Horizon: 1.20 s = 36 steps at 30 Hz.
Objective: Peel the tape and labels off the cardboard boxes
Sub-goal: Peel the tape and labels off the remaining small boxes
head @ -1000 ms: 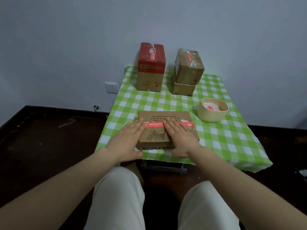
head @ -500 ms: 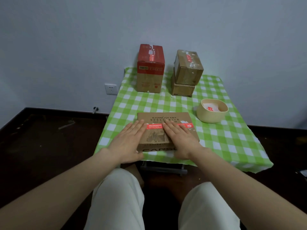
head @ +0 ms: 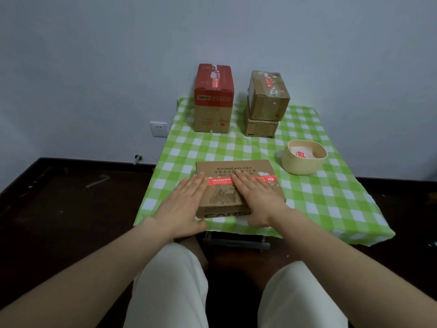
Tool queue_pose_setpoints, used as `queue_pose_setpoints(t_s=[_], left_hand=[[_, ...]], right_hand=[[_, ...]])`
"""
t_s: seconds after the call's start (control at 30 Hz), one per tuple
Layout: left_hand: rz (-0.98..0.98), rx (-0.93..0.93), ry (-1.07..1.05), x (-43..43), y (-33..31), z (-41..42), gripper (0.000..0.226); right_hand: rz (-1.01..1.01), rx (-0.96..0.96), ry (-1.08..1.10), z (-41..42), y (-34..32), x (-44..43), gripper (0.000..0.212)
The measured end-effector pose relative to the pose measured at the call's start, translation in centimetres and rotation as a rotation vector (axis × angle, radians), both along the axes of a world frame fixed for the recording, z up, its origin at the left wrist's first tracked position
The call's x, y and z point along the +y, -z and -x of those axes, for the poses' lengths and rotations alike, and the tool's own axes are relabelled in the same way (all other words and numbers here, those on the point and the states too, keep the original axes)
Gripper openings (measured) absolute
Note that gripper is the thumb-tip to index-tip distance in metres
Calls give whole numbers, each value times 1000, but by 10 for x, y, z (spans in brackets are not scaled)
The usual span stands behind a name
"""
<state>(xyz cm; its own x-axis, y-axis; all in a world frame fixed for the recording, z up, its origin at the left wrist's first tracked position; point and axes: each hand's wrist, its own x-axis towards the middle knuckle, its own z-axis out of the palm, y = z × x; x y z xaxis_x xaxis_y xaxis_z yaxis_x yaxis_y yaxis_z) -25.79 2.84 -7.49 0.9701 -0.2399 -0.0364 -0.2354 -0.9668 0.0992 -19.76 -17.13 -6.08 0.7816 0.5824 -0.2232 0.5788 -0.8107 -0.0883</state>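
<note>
A flat brown cardboard box (head: 236, 168) lies at the near edge of the table, with a strip of red tape (head: 221, 181) across its top. My left hand (head: 182, 204) lies flat on the box's left edge, fingers straight and together. My right hand (head: 256, 200) rests flat on the box's top, fingertips on the red tape. Neither hand holds anything. At the back stand a tall box with a red top (head: 213, 98) and two stacked brown boxes (head: 267, 102), the upper one carrying torn tape.
The small table wears a green and white checked cloth (head: 319, 197). A cream bowl (head: 303, 162) with peeled scraps inside sits to the right of the flat box. Dark floor surrounds the table, a wall socket (head: 159, 129) is at the left, and my knees are below.
The view has tilted up slightly, so the table sits lower in frame. Both hands stay flat on the flat box in almost the same place.
</note>
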Motion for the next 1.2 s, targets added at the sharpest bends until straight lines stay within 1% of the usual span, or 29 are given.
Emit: queue_pose_setpoints(t_s=[0.07,0.17,0.3,0.4,0.47,0.5,0.53,0.57,0.6,0.63,0.67,0.7,0.73,0.77,0.8,0.83,0.87,0.93,1.0,1.03,1.07,1.1,1.17,1.2], left_hand=[[9,16,-40,-5,-1,0,104],[-41,-35,-88,-20,-7,-6,105],[-28,15,-36,-26,-2,-7,105],[-39,8,-21,-13,2,-4,102],[17,20,-25,-10,5,-2,101],[95,43,-43,-11,5,-2,100],[209,70,-76,-13,3,-2,95],[341,74,-118,-16,0,-1,88],[481,51,-180,-18,-3,-2,80],[621,9,-261,-21,-6,-2,70],[740,-9,-370,-23,-8,-4,58],[836,25,-490,-24,-9,-7,50],[920,96,-600,-24,-8,-11,46],[985,171,-664,-27,-7,-14,46],[1035,216,-687,-30,-6,-17,48],[1070,217,-700,-33,-5,-18,47],[1111,187,-719,-35,-7,-19,46],[1240,124,-750,-37,-13,-23,53],[1457,126,-770,-41,-31,-29,54],[1542,142,-765,-44,-41,-34,47],[1587,157,-752,-47,-53,-39,37],[1622,178,-720,-51,-64,-44,27],[1705,191,-634,-62,-89,-57,22],[1741,178,-590,-69,-102,-64,22]], right_hand=[[-7,20,24,1,-2,4,103],[-59,15,35,4,-7,17,99],[-55,22,-41,12,1,26,100],[-30,-14,-5,4,7,7,102],[-17,-17,4,1,7,-3,102],[-44,13,5,2,3,-4,100],[-132,65,32,2,1,-3,96],[-284,106,102,0,-3,-5,88],[-456,115,219,-4,-7,-8,79],[-600,83,356,-9,-10,-15,67],[-648,11,486,-14,-11,-22,53],[-565,-48,604,-17,-12,-29,40],[-455,-40,699,-20,-11,-36,35],[-387,53,783,-20,-8,-40,38],[-402,185,834,-20,-6,-40,42],[-502,290,867,-18,-5,-40,42],[-635,330,897,-16,-5,-39,40],[-905,347,983,-15,-12,-41,30],[-1192,485,1080,-16,-26,-50,28],[-1302,581,1094,-16,-34,-57,28],[-1358,649,1084,-16,-45,-65,25],[-1363,686,1070,-16,-55,-74,23],[-1392,737,1063,-19,-74,-92,23],[-1446,751,1077,-21,-83,-102,23]])
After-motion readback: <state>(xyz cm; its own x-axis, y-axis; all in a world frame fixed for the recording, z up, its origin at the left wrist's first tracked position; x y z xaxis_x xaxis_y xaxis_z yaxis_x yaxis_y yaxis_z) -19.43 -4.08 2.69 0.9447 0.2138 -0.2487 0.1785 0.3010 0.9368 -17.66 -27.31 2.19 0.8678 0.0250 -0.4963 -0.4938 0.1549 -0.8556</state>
